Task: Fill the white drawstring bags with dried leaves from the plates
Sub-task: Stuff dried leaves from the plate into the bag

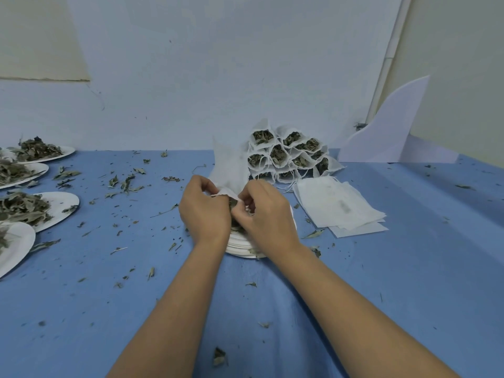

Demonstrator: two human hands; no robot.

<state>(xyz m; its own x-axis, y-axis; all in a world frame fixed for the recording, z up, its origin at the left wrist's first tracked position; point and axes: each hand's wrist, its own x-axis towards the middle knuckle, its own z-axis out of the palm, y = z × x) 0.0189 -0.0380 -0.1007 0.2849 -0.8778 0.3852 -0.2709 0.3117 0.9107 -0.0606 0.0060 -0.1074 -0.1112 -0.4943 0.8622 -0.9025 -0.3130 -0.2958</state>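
A white drawstring bag [228,165] stands up between my hands at the table's middle. My left hand [204,211] pinches its open rim from the left. My right hand [266,211] pinches the rim from the right, with dried leaves [233,203] showing between the fingers. Both hands hover over a stack of white plates [240,245], mostly hidden under them. Behind stands a pile of filled bags [289,155] with leaves showing in their mouths. A stack of flat empty bags [341,204] lies to the right.
Several white plates heaped with dried leaves [58,207] line the left edge of the blue table [409,282]. Loose leaf bits [122,182] are scattered over the cloth. A white sheet [392,129] leans against the wall at back right.
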